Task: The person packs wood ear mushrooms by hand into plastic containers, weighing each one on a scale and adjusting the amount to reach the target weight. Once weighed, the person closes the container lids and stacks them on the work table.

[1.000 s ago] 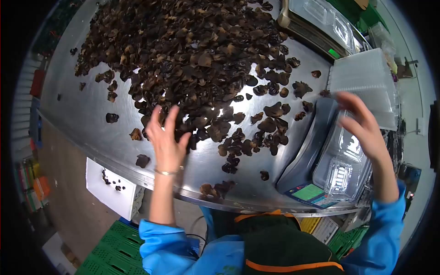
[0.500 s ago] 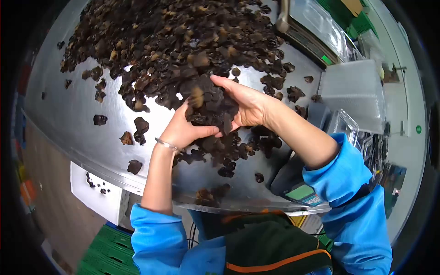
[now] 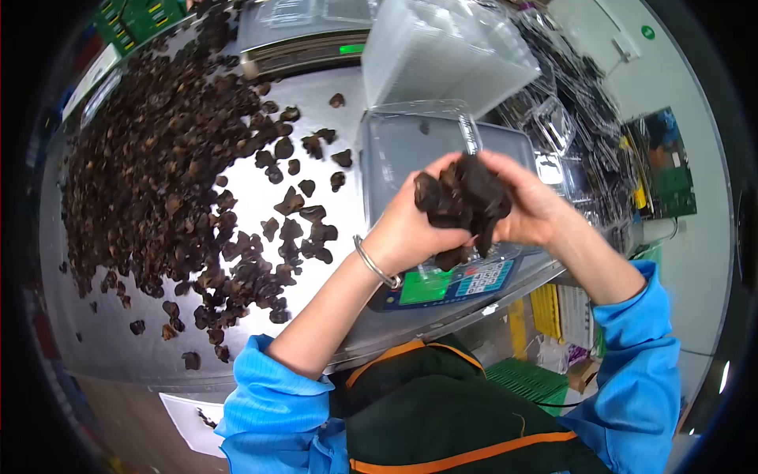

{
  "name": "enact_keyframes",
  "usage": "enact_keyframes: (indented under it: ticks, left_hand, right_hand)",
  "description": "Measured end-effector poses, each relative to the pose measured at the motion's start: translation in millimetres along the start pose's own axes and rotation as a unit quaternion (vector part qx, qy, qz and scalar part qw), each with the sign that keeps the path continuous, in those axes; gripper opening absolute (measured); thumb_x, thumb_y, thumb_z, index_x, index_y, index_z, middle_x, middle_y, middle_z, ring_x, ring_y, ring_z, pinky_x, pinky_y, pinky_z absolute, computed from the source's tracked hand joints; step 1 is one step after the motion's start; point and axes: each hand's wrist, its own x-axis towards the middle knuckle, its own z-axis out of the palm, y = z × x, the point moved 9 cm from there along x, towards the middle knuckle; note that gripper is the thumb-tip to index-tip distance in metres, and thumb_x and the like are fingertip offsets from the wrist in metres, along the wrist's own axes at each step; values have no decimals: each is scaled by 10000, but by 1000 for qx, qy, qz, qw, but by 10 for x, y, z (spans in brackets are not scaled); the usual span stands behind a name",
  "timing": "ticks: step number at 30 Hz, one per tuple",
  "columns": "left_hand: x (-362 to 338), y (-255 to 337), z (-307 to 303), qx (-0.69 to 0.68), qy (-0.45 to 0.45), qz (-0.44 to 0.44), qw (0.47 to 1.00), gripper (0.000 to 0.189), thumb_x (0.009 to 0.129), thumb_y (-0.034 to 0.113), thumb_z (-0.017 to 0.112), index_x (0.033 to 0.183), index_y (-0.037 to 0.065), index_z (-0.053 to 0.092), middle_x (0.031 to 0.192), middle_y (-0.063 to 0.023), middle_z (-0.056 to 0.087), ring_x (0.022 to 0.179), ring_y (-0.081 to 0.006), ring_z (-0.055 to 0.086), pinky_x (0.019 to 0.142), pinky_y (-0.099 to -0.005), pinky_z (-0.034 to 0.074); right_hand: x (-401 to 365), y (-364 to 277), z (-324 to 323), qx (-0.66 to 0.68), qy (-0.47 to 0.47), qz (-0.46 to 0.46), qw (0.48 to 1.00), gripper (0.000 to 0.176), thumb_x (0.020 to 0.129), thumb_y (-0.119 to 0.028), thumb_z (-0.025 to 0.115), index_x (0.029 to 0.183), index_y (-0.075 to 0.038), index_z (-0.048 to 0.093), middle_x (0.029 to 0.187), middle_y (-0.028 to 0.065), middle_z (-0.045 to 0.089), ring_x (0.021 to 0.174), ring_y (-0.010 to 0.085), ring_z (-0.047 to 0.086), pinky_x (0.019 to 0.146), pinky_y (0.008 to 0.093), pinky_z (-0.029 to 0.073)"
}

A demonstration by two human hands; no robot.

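Between both palms I hold a clump of dark brown wood ear mushrooms [image 3: 467, 197]. My left hand [image 3: 407, 237], with a bracelet at the wrist, is closed round its left side, thumb underneath. My right hand [image 3: 533, 207] curls round the right side. The clump is above a clear plastic tray [image 3: 395, 130] lying on a digital scale [image 3: 513, 146] with a lit green display; the hands hide much of the tray. To the left, a wide heap of wood ear mushrooms [image 3: 150, 174] covers the metal table [image 3: 332, 103], with loose pieces along its edge.
Behind the scale stands a stack of clear plastic trays [image 3: 442, 59]. A second scale [image 3: 304, 55] is at the back. More clear packaging [image 3: 557, 122] piles up at right. Below the table edge are a green crate [image 3: 525, 383] and a white box [image 3: 193, 423].
Both hands have carried the clump of wood ear mushrooms from the heap rightward to over the scale. My view has turned right, so the heap now appears at left.
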Motion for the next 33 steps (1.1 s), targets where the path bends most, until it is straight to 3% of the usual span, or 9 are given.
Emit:
enact_keyframes:
  ticks: [6, 13, 19, 22, 25, 27, 30, 32, 33]
  left_hand:
    - [160, -58, 218, 394, -25, 17, 919, 875, 566, -16, 720, 1344, 155, 357, 1256, -167, 389, 1144, -357, 423, 983, -387, 379]
    - [60, 184, -9, 417, 6, -32, 908, 680, 576, -21, 760, 1205, 103, 533, 1209, -144, 474, 1097, -268, 514, 941, -346, 440]
    - [-457, -337, -614, -60, 310, -193, 929, 371, 758, -32, 650, 1110, 55, 572, 985, -74, 609, 808, -139, 593, 679, -231, 484]
    - [-948, -446, -895, -430, 423, -122, 789, 262, 769, -84, 576, 1000, 40, 586, 845, -96, 559, 672, -124, 455, 447, -157, 361]
    - [-1577, -485, -1446, -442, 417, -42, 793, 262, 762, -97, 565, 991, 28, 585, 834, -82, 539, 650, -114, 417, 415, -145, 324]
    - [-2163, -437, -1914, -160, 527, -117, 827, 366, 814, 149, 637, 1151, 47, 538, 1099, -149, 535, 886, -210, 526, 644, -281, 468]
    - [-2386, -20, -1847, 131, 595, -171, 774, 589, 835, 327, 633, 1308, 65, 397, 1088, -114, 541, 835, -196, 554, 642, -294, 463]
    - [-2241, 659, -1442, 791, 449, -48, 413, 630, 839, 373, 621, 1323, 54, 375, 1144, -99, 532, 887, -193, 566, 728, -316, 465]
    - [-2286, 607, -1376, 790, 447, -50, 417, 630, 839, 373, 621, 1323, 54, 375, 1144, -99, 532, 887, -193, 566, 728, -316, 465]
  right_hand:
    - [41, -47, -568, -81, 99, -197, 972, 587, 834, -304, 621, 1290, -41, 362, 1198, 119, 493, 1080, 223, 514, 858, 399, 454]
    - [-318, -249, -520, -551, 133, -328, 756, 625, 785, -242, 631, 1294, 17, 375, 1366, 259, 282, 1272, 380, 244, 1023, 431, 280]
    - [-672, -423, -855, -459, 213, -441, 741, 326, 809, -158, 608, 1111, -42, 571, 1185, 102, 511, 998, 176, 476, 786, 259, 436]
    - [-784, -523, -1388, -232, 256, -461, 818, 244, 828, -59, 570, 1067, -18, 591, 1054, 53, 578, 831, 78, 505, 650, 178, 412]
    - [-856, -484, -1708, -37, 251, -450, 856, 220, 841, -38, 553, 1050, 27, 577, 981, 73, 603, 776, 76, 525, 652, 196, 422]
    - [-888, -415, -1693, -60, 238, -440, 864, 227, 845, -45, 554, 1061, 22, 566, 984, 75, 603, 784, 81, 531, 654, 198, 423]
    - [-886, -285, -1515, -95, 215, -428, 873, 228, 856, -56, 546, 1074, 12, 555, 985, 71, 604, 805, 81, 540, 672, 195, 425]
    - [-916, -209, -1351, -167, 220, -431, 859, 226, 856, -55, 550, 1074, 5, 553, 987, 70, 603, 813, 80, 542, 689, 191, 425]
    - [-929, -194, -1221, -237, 218, -438, 840, 225, 855, -54, 554, 1074, -2, 552, 989, 69, 603, 821, 80, 544, 705, 187, 425]
